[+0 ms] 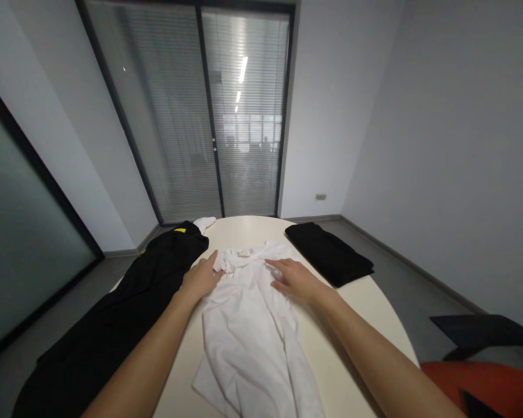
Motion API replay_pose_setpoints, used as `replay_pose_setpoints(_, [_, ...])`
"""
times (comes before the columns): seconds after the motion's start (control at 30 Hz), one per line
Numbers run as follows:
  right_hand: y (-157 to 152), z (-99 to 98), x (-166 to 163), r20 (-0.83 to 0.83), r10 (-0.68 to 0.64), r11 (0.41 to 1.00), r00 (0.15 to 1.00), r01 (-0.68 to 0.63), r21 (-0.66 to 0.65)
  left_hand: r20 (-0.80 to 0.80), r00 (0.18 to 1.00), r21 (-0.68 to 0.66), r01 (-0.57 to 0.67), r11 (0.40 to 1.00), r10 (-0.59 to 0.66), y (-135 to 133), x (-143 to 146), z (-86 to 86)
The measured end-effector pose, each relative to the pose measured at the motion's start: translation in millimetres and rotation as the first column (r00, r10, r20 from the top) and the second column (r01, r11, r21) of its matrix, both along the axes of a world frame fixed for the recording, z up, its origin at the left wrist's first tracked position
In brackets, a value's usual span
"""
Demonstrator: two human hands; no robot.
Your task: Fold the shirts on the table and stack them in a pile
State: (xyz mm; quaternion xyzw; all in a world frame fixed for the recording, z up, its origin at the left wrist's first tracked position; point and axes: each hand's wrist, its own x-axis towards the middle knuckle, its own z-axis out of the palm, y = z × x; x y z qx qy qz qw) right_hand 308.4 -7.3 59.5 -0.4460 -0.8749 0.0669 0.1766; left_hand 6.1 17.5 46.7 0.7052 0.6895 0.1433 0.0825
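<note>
A white shirt (248, 325) lies lengthwise over the middle of the table, wrinkled, its upper end bunched and its lower end running out of view at the bottom. At its upper left edge my left hand (201, 277) rests with fingers stretched forward and the thumb apart, touching the cloth. My right hand (297, 280) lies across the upper right side of the shirt, fingers extended and thumb spread away from them. Neither hand shows a closed grip.
Black clothing (157, 290) with a yellow patch drapes along the table's left side, beside a small white cloth (204, 224). A folded black garment (329, 252) lies at the right edge of the pale round-ended table (246, 223). A red chair (479, 389) stands at lower right.
</note>
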Motion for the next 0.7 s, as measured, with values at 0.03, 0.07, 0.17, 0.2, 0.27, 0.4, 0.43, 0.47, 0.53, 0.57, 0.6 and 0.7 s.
replay_pose_setpoints(0.03, [2,-0.9,3,0.035,-0.011,1.000,0.999,0.012,-0.009,-0.003,1.000,-0.021,0.005,1.000,-0.005,0,-1,1.0])
replay_pose_setpoints(0.07, [3,-0.5,7,0.063,-0.028,0.999,0.998,0.029,-0.017,0.001,1.000,-0.040,0.002,0.999,-0.002,1,-2,2.9])
replay_pose_setpoints(0.17, [5,4.6,18,0.122,-0.144,0.986,0.982,0.153,-0.065,0.009,0.998,-0.036,-0.057,0.998,0.057,2,-10,12.6])
replay_pose_setpoints(0.2, [6,6.1,22,0.136,-0.200,0.973,0.970,0.213,-0.093,0.008,0.995,-0.009,-0.103,0.995,0.103,3,-13,16.4])
replay_pose_setpoints(0.27, [9,7.6,29,0.164,-0.268,0.943,0.949,0.294,-0.157,0.005,0.978,0.063,-0.209,0.976,0.209,3,-21,23.0])
replay_pose_setpoints(0.4, [14,8.7,36,0.178,-0.413,0.891,0.893,0.437,-0.127,-0.019,0.952,0.175,-0.297,0.939,0.305,2,-30,27.2])
replay_pose_setpoints(0.43, [14,9.1,36,0.161,-0.490,0.858,0.857,0.506,-0.083,-0.032,0.954,0.199,-0.285,0.937,0.297,2,-29,26.2])
replay_pose_setpoints(0.47, [14,9.4,36,0.142,-0.562,0.819,0.815,0.573,-0.047,-0.045,0.959,0.219,-0.265,0.939,0.281,3,-28,24.5])
replay_pose_setpoints(0.53, [14,9.0,35,0.136,-0.641,0.759,0.755,0.650,-0.029,-0.075,0.973,0.217,-0.198,0.956,0.219,5,-23,19.0])
replay_pose_setpoints(0.57, [14,8.0,34,0.154,-0.647,0.750,0.747,0.660,-0.050,-0.088,0.980,0.190,-0.157,0.969,0.176,6,-20,15.5])
replay_pose_setpoints(0.6, [14,6.4,33,0.178,-0.639,0.748,0.749,0.658,-0.083,-0.094,0.987,0.150,-0.117,0.982,0.132,8,-18,11.8])
replay_pose_setpoints(0.7, [16,1.0,33,0.192,-0.592,0.769,0.782,0.620,-0.154,-0.101,0.993,0.035,-0.050,0.998,0.053,10,-15,2.6])
